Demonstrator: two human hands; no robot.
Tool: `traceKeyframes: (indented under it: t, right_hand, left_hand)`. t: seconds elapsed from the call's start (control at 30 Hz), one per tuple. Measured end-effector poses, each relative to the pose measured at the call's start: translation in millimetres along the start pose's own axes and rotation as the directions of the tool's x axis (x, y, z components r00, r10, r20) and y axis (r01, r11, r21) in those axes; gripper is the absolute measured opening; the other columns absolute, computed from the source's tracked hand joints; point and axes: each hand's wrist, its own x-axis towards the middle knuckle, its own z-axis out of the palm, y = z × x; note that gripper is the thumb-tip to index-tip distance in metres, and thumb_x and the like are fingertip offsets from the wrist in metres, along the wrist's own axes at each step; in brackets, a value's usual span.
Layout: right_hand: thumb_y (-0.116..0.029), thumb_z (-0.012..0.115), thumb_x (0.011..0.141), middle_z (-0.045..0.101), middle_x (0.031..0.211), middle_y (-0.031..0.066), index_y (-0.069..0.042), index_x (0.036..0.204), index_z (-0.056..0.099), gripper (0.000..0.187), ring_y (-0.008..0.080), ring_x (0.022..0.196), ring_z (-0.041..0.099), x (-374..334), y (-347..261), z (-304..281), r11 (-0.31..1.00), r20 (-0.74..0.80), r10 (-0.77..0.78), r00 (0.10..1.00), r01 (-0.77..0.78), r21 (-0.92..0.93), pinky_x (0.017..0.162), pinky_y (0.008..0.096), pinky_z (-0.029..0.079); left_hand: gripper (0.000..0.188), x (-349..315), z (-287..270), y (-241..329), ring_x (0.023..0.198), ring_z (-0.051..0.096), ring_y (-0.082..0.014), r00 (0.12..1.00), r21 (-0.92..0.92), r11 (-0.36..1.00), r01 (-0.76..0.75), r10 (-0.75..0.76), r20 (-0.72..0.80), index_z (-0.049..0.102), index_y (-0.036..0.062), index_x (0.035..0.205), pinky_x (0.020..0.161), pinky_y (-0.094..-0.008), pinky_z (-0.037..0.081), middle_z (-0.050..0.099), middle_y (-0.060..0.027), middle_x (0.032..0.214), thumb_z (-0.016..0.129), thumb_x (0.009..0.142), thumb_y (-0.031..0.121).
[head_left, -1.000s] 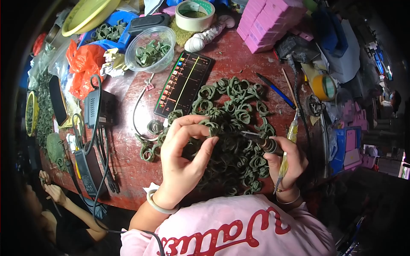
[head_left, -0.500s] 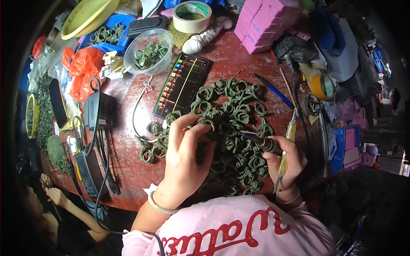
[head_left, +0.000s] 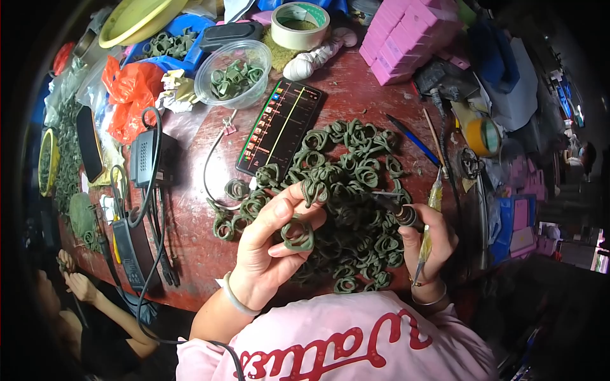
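My left hand (head_left: 264, 247) is turned palm up, with one dark green ring (head_left: 297, 236) held in its fingers. Another green ring (head_left: 314, 192) shows at the index fingertip; whether it is gripped or lies just behind is hard to tell. In my right hand (head_left: 435, 241) is a dark-handled pen-like tool (head_left: 406, 215), its thin metal tip pointing left over the pile. A slim pointed tool with a yellow-wrapped handle (head_left: 434, 202) also sits upright between the right fingers. Beneath and beyond both hands spreads a pile of green rings (head_left: 372, 174) on the red table (head_left: 210, 254).
A lit phone (head_left: 279, 127) lies behind the pile. Farther back are a clear tub of green pieces (head_left: 234, 73), a tape roll (head_left: 300, 25) and pink blocks (head_left: 410, 38). Black power boxes with cables (head_left: 152, 155) stand left; a blue pen (head_left: 413, 140) lies right. Another person's hands (head_left: 79, 282) show lower left.
My left hand has rolled from palm down over the pile to palm up, bringing a green ring into sight. My right hand keeps its two tools, nearly unmoved. The view has shifted slightly.
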Motion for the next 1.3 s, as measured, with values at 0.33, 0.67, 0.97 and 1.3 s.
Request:
traceKeyframes:
  t: [0.33, 0.67, 0.97, 1.3]
  right_hand:
    - [-0.011, 0.084, 0.074, 0.062, 0.085, -0.0004, -0.002, 0.107, 0.056, 0.044, 0.0035, 0.073, 0.056, 22.3, -46.9, -3.9, 0.851, 0.323, 0.216, 0.921, -0.340, 0.401, 0.061, 0.0169, 0.045]
    - [-0.003, 0.073, 0.082, 0.068, 0.088, 0.0049, 0.000, 0.104, 0.057, 0.027, 0.0090, 0.078, 0.065, 32.3, -54.1, 18.3, 0.796, 0.303, 0.241, 0.922, -0.367, 0.481, 0.069, 0.0240, 0.052]
    - [-0.001, 0.077, 0.079, 0.058, 0.083, -0.0047, -0.005, 0.103, 0.057, 0.031, -0.0005, 0.068, 0.047, 36.9, -55.5, 6.3, 0.732, 0.247, 0.278, 0.928, -0.371, 0.572, 0.061, 0.0163, 0.039]
    - [-0.003, 0.077, 0.080, 0.058, 0.083, -0.0049, -0.005, 0.101, 0.056, 0.029, -0.0001, 0.069, 0.048, 35.6, -51.8, 9.5, 0.689, 0.276, 0.310, 0.910, -0.415, 0.594, 0.063, 0.0171, 0.040]
  left_hand:
    - [0.019, -1.5, -1.1, -8.3, 0.065, 0.045, -0.0045, 0.985, -0.035, 0.985, 0.170, -0.170, 0.008, 0.053, 0.0001, 0.097, 0.036, -0.0100, 0.032, 0.050, -0.0039, 0.086, 0.064, 0.087, 0.012]
    - [0.027, -8.0, 4.4, -17.9, 0.073, 0.050, -0.0051, 0.980, 0.173, 0.968, 0.180, -0.191, 0.053, 0.050, 0.0061, 0.112, 0.043, -0.0112, 0.032, 0.059, -0.0064, 0.103, 0.064, 0.088, 0.009]
    - [0.018, -1.1, -0.2, -18.1, 0.073, 0.044, -0.0089, 0.963, -0.212, 0.942, 0.261, -0.238, 0.128, 0.057, -0.0034, 0.096, 0.046, -0.0135, 0.034, 0.053, -0.0114, 0.096, 0.059, 0.090, 0.013]
    - [0.016, -4.1, 4.0, -13.1, 0.092, 0.052, -0.0158, 0.994, 0.050, 0.998, 0.038, -0.043, 0.101, 0.060, 0.0075, 0.098, 0.057, -0.0210, 0.046, 0.055, -0.0053, 0.096, 0.066, 0.087, 0.017]
